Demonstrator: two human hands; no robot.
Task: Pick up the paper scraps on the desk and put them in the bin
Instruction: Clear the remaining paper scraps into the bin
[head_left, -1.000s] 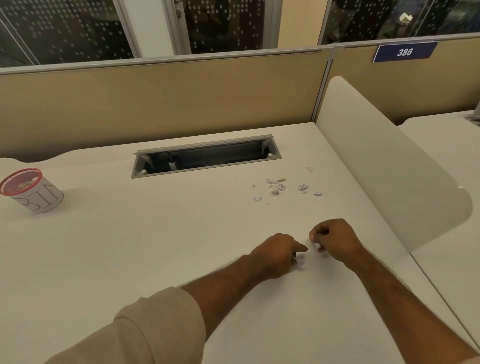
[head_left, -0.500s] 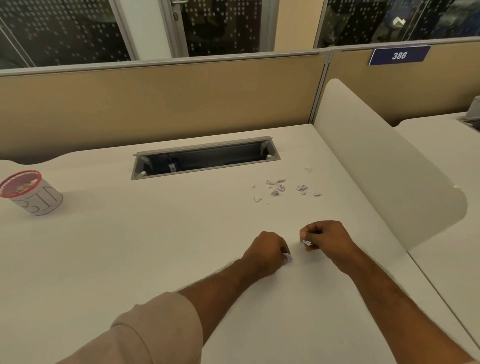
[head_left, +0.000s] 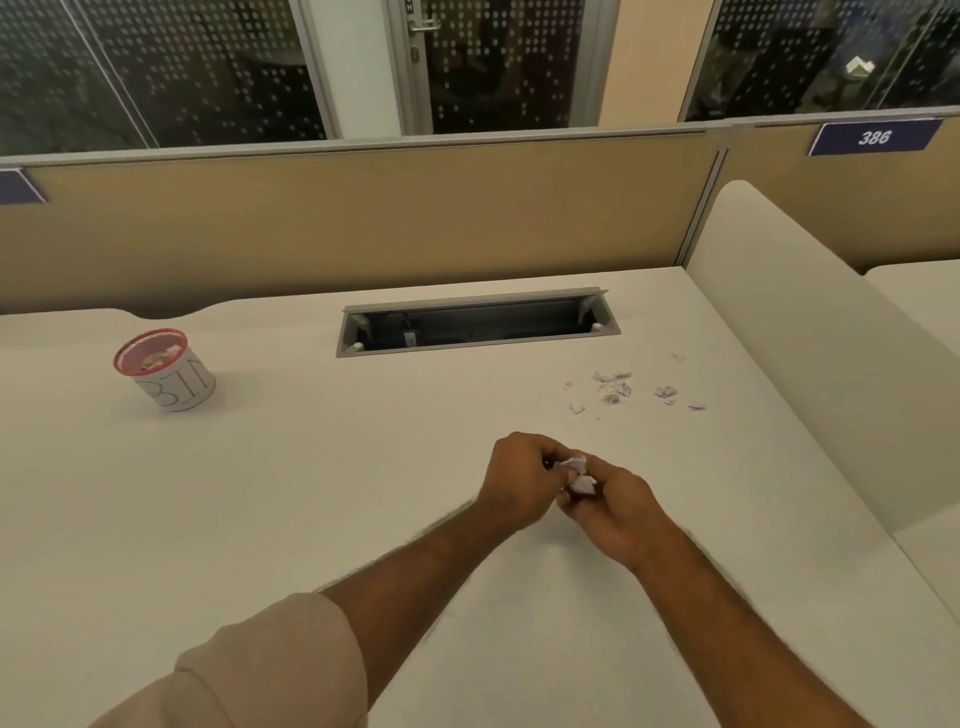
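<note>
head view: both hands pinch paper scraps between them above the desk.

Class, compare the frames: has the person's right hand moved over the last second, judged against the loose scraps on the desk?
Yes. The right hand has shifted left to meet the left hand, further left of the loose scraps.

Fingertips of left hand and right hand hidden behind the crumpled paper btwn them; can't tell which hand holds which bit. Loose scraps too small to count or read. Bin contents blurred, unclear. Cable slot interior dark. Both forearms cut off at bottom edge. Blue sign cut off at left edge.
</note>
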